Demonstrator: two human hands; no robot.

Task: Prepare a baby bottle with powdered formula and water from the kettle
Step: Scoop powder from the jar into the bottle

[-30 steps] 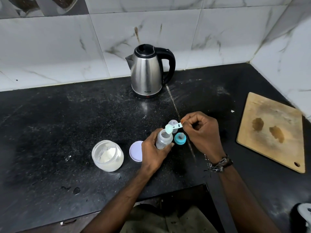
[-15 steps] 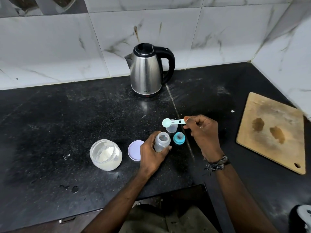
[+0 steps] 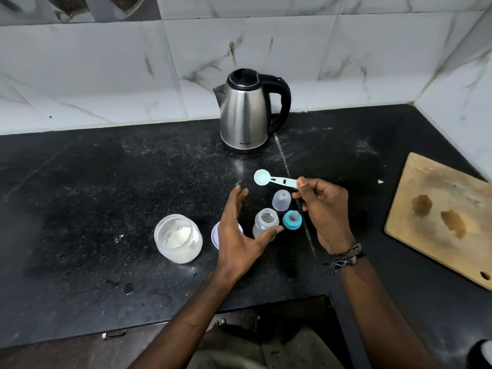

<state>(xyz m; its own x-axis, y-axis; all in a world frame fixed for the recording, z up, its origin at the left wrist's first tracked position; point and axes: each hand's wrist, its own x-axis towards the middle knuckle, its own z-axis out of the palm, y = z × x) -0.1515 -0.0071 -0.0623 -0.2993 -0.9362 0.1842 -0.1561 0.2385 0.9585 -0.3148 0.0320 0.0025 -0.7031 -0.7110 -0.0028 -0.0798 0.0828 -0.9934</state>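
My right hand (image 3: pixel 326 209) pinches the handle end of the pale green scoop (image 3: pixel 274 179), its bowl level and looking empty, above the counter between the bottle and the kettle (image 3: pixel 246 113). My left hand (image 3: pixel 238 230) is spread, fingers straight and holding nothing, the thumb tip just in front of the bottle (image 3: pixel 265 222).

The bottle stands upright and uncapped, with its clear cap (image 3: pixel 281 199) just behind it and the teal teat ring (image 3: pixel 292 221) beside it on the right. The open powder jar (image 3: pixel 177 238) sits well to the bottle's left, its lid (image 3: pixel 216 234) between them.

If more powder is due, I should steady the bottle again before tipping, and keep the scoop level across from the jar so nothing spills.

A second ago my left hand gripped the bottle and the scoop was tipped over its mouth. Now the grip is released and the scoop is lifted away behind the bottle.
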